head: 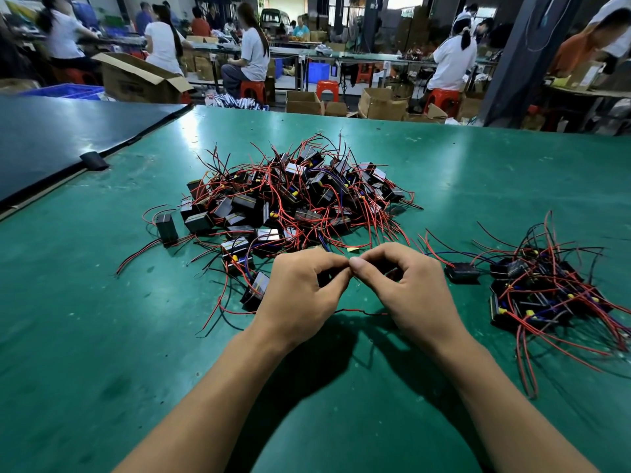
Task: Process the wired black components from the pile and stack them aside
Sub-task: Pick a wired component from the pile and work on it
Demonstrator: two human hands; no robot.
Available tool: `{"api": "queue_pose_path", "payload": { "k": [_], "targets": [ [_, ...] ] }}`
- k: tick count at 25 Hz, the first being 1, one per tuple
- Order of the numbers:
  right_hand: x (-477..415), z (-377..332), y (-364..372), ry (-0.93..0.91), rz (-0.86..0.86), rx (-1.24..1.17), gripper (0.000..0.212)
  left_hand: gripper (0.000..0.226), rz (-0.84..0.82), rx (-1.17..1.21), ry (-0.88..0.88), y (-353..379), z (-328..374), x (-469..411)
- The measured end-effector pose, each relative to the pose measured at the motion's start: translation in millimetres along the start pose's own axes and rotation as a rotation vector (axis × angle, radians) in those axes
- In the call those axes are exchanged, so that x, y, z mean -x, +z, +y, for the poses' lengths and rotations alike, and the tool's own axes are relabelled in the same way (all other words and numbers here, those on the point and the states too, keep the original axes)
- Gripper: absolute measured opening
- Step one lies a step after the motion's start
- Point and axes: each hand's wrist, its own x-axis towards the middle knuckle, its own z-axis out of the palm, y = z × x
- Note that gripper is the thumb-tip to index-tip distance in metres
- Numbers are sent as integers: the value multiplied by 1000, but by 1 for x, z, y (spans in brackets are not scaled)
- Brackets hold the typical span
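Note:
A big pile of black box components (293, 196) with red, black and blue wires lies in the middle of the green table (102, 336). A smaller heap of the same components (539, 295) sits at the right. In front of the big pile my left hand (300, 295) and my right hand (413, 291) meet fingertip to fingertip, both pinching thin wires of one component that is mostly hidden under my palms. A red and black wire (358, 311) loops on the table between my wrists.
A single black component (462, 272) lies between my right hand and the right heap. Another one (166, 228) stands left of the big pile. A dark board (51, 138) covers the table's far left corner. Seated workers, cardboard boxes and red stools fill the background.

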Motion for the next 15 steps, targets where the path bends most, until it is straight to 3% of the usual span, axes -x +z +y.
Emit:
{"api": "queue_pose_path", "payload": {
  "k": [4,10,15],
  "targets": [
    [0,-3,0,-26,-8,63,14,7,-28,-47,69,0,-3,0],
    [-4,-6,1,203,6,29,29,10,-107,-85,151,1,-3,0],
    [-5,-3,-3,262,-80,-5,28,9,-120,-80,140,1,-5,1]
  ]
}}
